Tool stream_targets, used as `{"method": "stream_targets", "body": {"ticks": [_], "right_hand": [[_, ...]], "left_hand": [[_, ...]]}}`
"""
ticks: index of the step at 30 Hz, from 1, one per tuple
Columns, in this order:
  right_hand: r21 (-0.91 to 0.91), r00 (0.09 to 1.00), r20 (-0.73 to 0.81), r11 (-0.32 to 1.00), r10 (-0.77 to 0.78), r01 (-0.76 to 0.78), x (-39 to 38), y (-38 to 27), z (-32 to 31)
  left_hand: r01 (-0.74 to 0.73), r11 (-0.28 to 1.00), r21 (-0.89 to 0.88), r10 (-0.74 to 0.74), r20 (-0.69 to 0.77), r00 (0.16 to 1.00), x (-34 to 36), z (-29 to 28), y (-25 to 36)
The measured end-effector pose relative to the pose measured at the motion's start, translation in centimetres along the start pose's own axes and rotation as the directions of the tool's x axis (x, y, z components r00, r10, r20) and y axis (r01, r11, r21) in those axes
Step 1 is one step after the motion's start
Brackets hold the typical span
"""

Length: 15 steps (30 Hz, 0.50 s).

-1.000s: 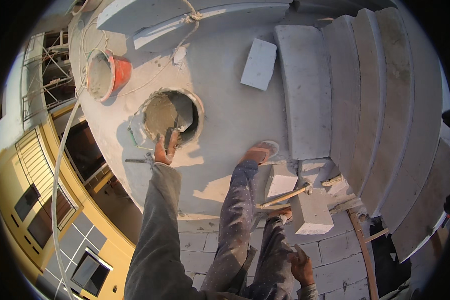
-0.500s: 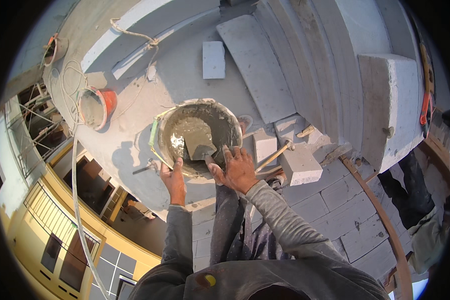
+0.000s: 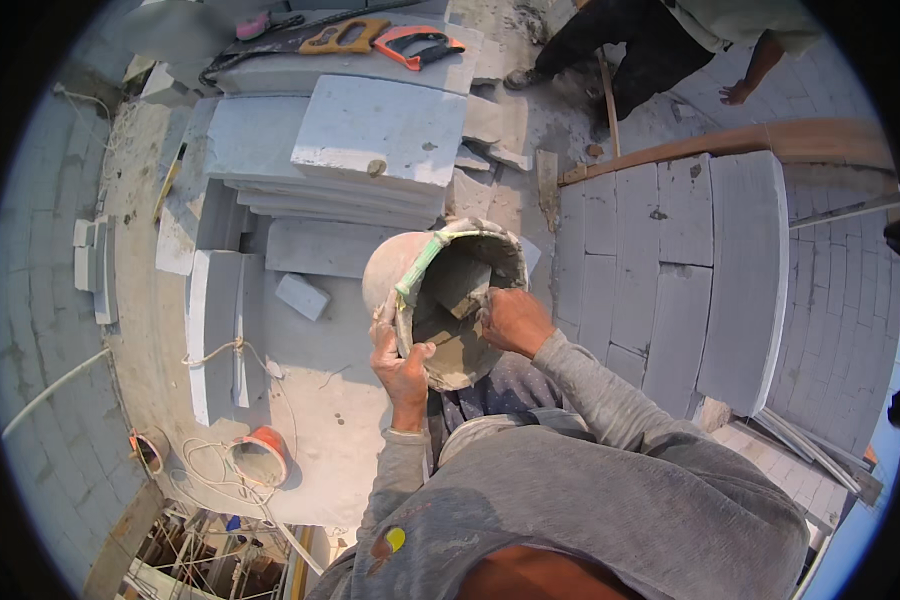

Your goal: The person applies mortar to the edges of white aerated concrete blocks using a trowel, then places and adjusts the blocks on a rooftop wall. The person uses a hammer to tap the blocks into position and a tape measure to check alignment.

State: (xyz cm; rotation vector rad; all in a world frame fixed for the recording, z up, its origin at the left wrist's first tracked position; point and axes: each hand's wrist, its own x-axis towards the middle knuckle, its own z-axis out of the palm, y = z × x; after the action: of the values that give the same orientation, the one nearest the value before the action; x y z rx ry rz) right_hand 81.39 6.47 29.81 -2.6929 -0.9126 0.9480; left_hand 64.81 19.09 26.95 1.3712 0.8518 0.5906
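A mortar-caked bucket (image 3: pixel 385 268) is tilted, with its mouth facing me and wet grey mortar (image 3: pixel 453 342) inside. Around its left rim my left hand (image 3: pixel 402 375) is closed, thumb toward the opening. My right hand (image 3: pixel 516 321) reaches in over the right side of the rim, fingers curled round the handle of a trowel, most of which the hand hides. The trowel's flat, mortar-covered blade (image 3: pixel 462 287) lies inside the bucket. A green sleeve (image 3: pixel 420 264) wraps part of the bucket's handle, along the upper left rim.
Pale blocks (image 3: pixel 375 130) are stacked beyond the bucket, with an orange-handled saw (image 3: pixel 417 46) on top. A co-worker's dark trouser leg (image 3: pixel 660 60) shows at the back right. A block wall (image 3: pixel 635 270) stands to the right. An orange bucket (image 3: pixel 260 456) and loose rope lie left.
My view has turned to the right. The bucket, upright on the floor before, is now tilted toward me in my left hand. My right hand has closed on the trowel's handle.
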Motion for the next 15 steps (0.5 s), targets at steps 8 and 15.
{"method": "stream_targets", "body": {"ticks": [8, 15], "right_hand": [[0.432, 0.949, -0.289, 0.902, 0.125, 0.013, -5.9, 6.2, -7.8], [0.582, 0.778, -0.563, 0.802, 0.279, 0.134, -13.2, 11.3, -8.4]], "left_hand": [[-0.022, 0.992, -0.123, 0.066, 0.370, 0.927, 2.7, 8.9, 7.4], [0.116, 0.972, -0.203, -0.030, 0.384, 0.923, 3.3, 18.2, 10.7]]}}
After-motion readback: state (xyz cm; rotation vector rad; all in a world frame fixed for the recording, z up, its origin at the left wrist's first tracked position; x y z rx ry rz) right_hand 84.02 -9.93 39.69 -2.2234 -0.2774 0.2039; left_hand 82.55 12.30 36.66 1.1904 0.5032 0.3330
